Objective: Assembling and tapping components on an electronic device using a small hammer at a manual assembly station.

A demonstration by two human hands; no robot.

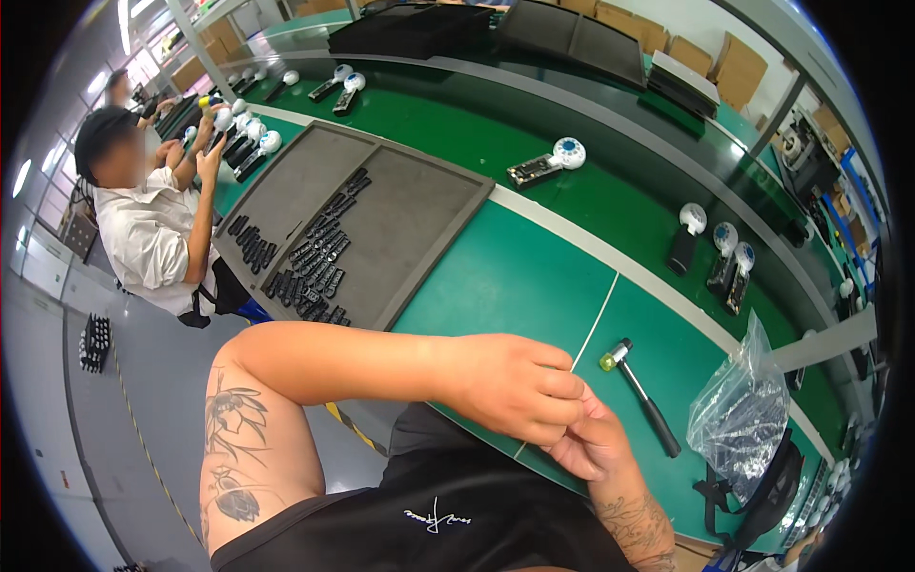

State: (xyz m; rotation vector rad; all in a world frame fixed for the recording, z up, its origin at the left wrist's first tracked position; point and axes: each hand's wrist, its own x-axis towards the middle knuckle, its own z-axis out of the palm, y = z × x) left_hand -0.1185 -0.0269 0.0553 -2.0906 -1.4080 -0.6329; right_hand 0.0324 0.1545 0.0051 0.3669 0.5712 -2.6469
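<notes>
My left hand [519, 386] reaches across in front of my body and meets my right hand [593, 440] above the near edge of the green table. The fingers of both hands are curled and pressed together at the tips. Whatever they pinch, if anything, is hidden behind the fingers. Just right of the hands lies a small mallet [644, 398] with a black grip and a yellowish head. Beyond it, a clear plastic bag [742, 419] of small parts rests near the table's right end.
A dark grey tray [429, 195] with several small black parts [319, 253] lies to the left. Devices with round white heads [569, 153] sit along the green belt [438, 119]. A black bag [774, 496] is at right. A co-worker [143, 210] stands at far left.
</notes>
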